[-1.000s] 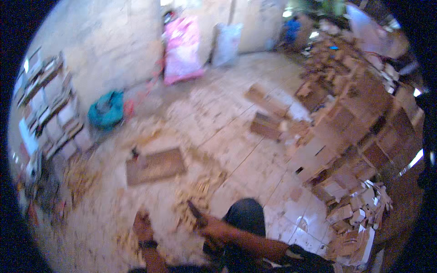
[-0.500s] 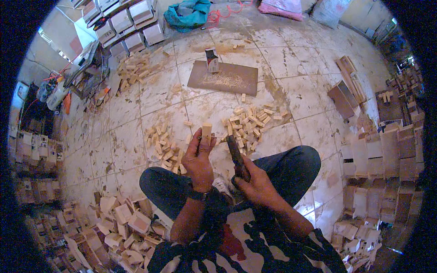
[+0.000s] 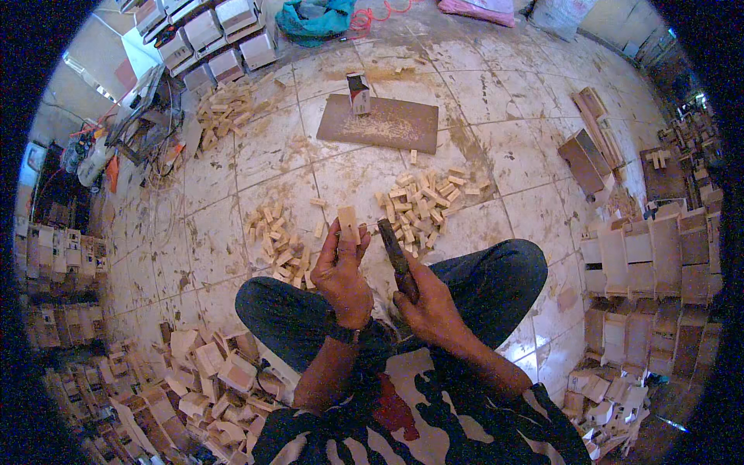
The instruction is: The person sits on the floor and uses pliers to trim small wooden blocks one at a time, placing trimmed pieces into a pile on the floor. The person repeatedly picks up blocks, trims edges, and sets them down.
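Note:
Upright between the fingertips of my left hand is a small pale wooden block with a dark spot on its face. My right hand is wrapped round a dark, worn, bar-shaped tool; its exact kind is not clear. The tool slants up and to the left, its far end beside the block and apart from it. Beyond my hands, small wooden blocks lie in two loose heaps on the floor, a left heap and a larger right heap.
A brown board strewn with shavings carries a small open box. More blocks lie at the far left. Wooden pieces are piled by my left side, and stacked wooden boxes stand at the right.
The block in my left hand has tilted slightly and moved a little left. My right hand and the tool have shifted slightly up and left. The whole view has shifted a little.

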